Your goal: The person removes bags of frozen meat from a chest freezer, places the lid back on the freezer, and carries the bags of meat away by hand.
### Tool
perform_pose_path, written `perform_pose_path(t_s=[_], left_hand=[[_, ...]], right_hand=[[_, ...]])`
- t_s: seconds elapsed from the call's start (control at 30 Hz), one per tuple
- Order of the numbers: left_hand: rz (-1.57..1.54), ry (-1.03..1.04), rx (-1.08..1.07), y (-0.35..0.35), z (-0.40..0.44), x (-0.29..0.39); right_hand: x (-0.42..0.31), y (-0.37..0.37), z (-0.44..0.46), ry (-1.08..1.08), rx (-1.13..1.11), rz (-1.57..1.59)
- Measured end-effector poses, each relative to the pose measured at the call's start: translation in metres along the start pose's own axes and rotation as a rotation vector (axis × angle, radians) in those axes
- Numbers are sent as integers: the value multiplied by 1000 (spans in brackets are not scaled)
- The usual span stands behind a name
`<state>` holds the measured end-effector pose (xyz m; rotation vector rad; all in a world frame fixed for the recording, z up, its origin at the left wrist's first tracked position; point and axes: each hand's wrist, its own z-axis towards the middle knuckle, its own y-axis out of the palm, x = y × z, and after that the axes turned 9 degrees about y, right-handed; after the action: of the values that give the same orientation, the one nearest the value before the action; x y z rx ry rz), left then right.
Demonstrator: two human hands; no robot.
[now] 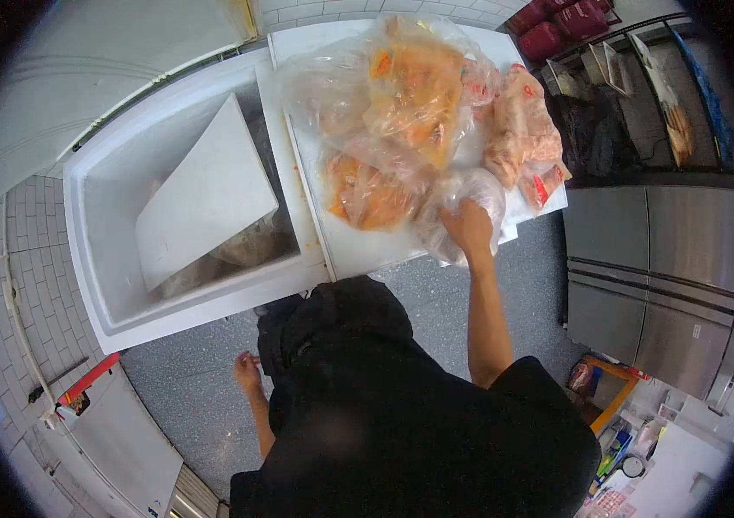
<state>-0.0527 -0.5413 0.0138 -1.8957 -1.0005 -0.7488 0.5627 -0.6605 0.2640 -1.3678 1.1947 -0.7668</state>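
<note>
Clutching the clear bag (462, 184), set at the white top's (365, 251) near edge perhaps for easy reach, your right hand (468, 226) sinks into its slack; your left hand (248, 369) hangs near the freezer (211, 308), its grip too small to read

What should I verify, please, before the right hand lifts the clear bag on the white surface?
1. Right hand on the clear bag: ok, it rests on top.
2. Firm grip: cannot tell, the fingertips are not clearly visible.
3. Left hand at the bag: not ok, it is down beside the body.
4. Clear bag wholly on the white surface: not ok, its near side seems to overhang the edge.
5. Chest opening unobstructed: not ok, a white panel sits tilted in it.
6. Clear bag's contents: cannot tell, the plastic is crumpled and the hand covers part.
</note>
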Motion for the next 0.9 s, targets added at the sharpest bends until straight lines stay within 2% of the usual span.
perform_pose_path(t_s=[0.1, 0.13, 0.23, 0.3, 0.33, 0.37, 0.43, 0.47, 0.53, 0.63, 0.67, 0.77, 0.8, 0.9], left_hand=[[216, 10, -63, -1, 26, -11], [139, 2, -85, -3, 32, -13], [-81, 0, -121, -15, 45, -7], [-203, 38, -146, -28, 50, -5], [0, -3, -142, -37, 52, 2], [-23, -6, -157, -43, 55, -2], [-71, -18, -174, -60, 57, -22], [-72, 20, -189, -70, 57, -32], [-115, -62, -186, -84, 66, -66], [-132, -84, -157, -107, 79, -76], [-130, -89, -128, -115, 76, -75], [-133, -86, -43, -141, 76, -66], [-169, -87, -3, -151, 71, -65], [-245, -70, 106, -182, 61, -79]], right_hand=[[19, 22, -1, -51, 119, 123], [26, 26, -2, -68, 170, 178], [53, 14, -15, 88, 154, 431], [38, -35, -48, 96, 215, 560], [48, -45, -55, 134, 211, 775], [54, -54, -63, 177, 196, 984], [27, -82, -80, 254, 129, 1115], [6, -90, -89, 193, 65, 1089], [-64, -116, -121, 121, -92, 1018], [-157, -123, -157, -241, -110, 690], [-188, -123, -173, -268, -103, 580], [-258, -92, -178, -477, -336, 514], [-294, -81, -184, -572, -306, 367], [-386, -14, -184, -879, -416, 142]])
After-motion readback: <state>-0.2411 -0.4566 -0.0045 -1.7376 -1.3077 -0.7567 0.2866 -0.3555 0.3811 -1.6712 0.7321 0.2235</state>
